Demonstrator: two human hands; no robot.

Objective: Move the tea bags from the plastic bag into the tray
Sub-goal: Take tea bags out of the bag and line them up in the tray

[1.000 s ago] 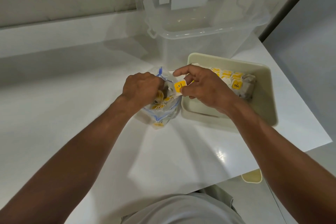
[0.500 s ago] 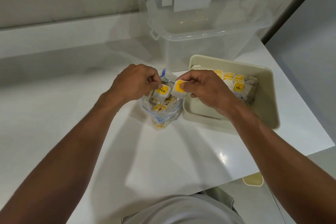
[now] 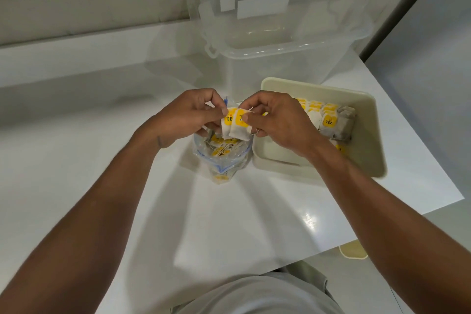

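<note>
A clear plastic bag (image 3: 221, 160) with a blue zip edge stands open on the white table, several tea bags with yellow tags inside. Just above its mouth my left hand (image 3: 188, 116) pinches one tea bag (image 3: 226, 126), and my right hand (image 3: 277, 120) pinches a second tea bag (image 3: 239, 127) right beside it; the two bags touch. The cream tray (image 3: 367, 145) sits directly right of the plastic bag, with a row of several tea bags (image 3: 328, 120) packed along its far side.
A large clear plastic storage box (image 3: 280, 33) stands behind the bag and tray, against the tiled wall. The table's right edge runs close past the tray, and its front edge is near my body. A cream object (image 3: 353, 250) lies on the floor below.
My left hand has come up out of the plastic bag with a tea bag. Both hands have come together above the bag's mouth, each holding a tea bag side by side.
</note>
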